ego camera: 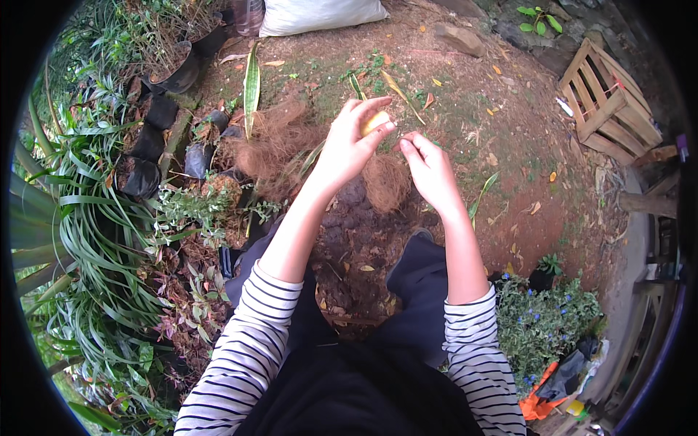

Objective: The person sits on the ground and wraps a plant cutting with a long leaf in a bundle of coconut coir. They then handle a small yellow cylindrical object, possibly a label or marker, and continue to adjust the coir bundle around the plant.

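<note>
My left hand (351,133) is curled around a small yellow roundish object (375,123), perhaps a spool; the palm and fingers hide much of it. Close by on the right, my right hand (431,163) has its thumb and fingertips pinched together. Whether something thin lies between them cannot be made out. Below the hands is a bundle of brown coir fibre (386,184). A looser coir heap (278,139) spreads to the left. Variegated snake plant leaves (252,90) stick up around the fibre. Dark moist soil (349,229) shows between my legs.
Black nursery bags (147,144) and strappy green plants (103,218) line the left side. At the top lies a white sack (322,16). On the right are a wooden crate (616,103), a blue-flowered plant (545,316) and an orange item (540,400).
</note>
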The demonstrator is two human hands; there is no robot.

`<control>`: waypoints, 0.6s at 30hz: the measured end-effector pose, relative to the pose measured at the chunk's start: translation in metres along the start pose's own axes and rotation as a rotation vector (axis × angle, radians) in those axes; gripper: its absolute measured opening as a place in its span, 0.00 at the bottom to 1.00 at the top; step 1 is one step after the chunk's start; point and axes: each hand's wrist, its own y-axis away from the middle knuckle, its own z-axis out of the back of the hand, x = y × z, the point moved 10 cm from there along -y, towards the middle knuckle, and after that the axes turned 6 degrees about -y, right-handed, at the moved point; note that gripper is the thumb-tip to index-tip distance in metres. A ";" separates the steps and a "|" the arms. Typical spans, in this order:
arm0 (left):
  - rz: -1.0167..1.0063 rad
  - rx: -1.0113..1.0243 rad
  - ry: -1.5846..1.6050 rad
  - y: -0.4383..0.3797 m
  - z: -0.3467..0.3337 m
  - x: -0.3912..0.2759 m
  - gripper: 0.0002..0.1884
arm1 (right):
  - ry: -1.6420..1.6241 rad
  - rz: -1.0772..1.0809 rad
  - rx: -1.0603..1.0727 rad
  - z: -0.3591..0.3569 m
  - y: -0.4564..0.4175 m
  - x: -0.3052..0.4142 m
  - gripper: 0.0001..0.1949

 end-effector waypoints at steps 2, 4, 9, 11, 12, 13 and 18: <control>0.104 -0.018 -0.107 0.003 -0.001 0.010 0.14 | 0.008 -0.032 0.003 -0.002 0.001 -0.001 0.12; 0.187 -0.023 -0.166 0.008 -0.003 0.019 0.13 | 0.109 -0.019 -0.055 0.002 0.002 0.007 0.14; 0.110 -0.111 -0.157 0.007 -0.007 0.010 0.11 | 0.256 -0.019 -0.133 0.012 -0.008 0.003 0.15; 0.076 -0.160 -0.134 0.007 -0.006 -0.002 0.11 | 0.161 -0.034 -0.190 0.017 -0.015 -0.011 0.15; 0.064 -0.185 -0.117 0.009 -0.006 -0.008 0.11 | 0.109 -0.025 -0.223 0.019 -0.019 -0.013 0.15; 0.052 -0.210 -0.100 0.011 -0.006 -0.014 0.11 | 0.104 -0.023 -0.284 0.024 -0.019 -0.014 0.15; 0.010 -0.191 -0.189 0.015 -0.013 -0.028 0.12 | 0.076 -0.003 -0.538 0.042 -0.012 -0.013 0.13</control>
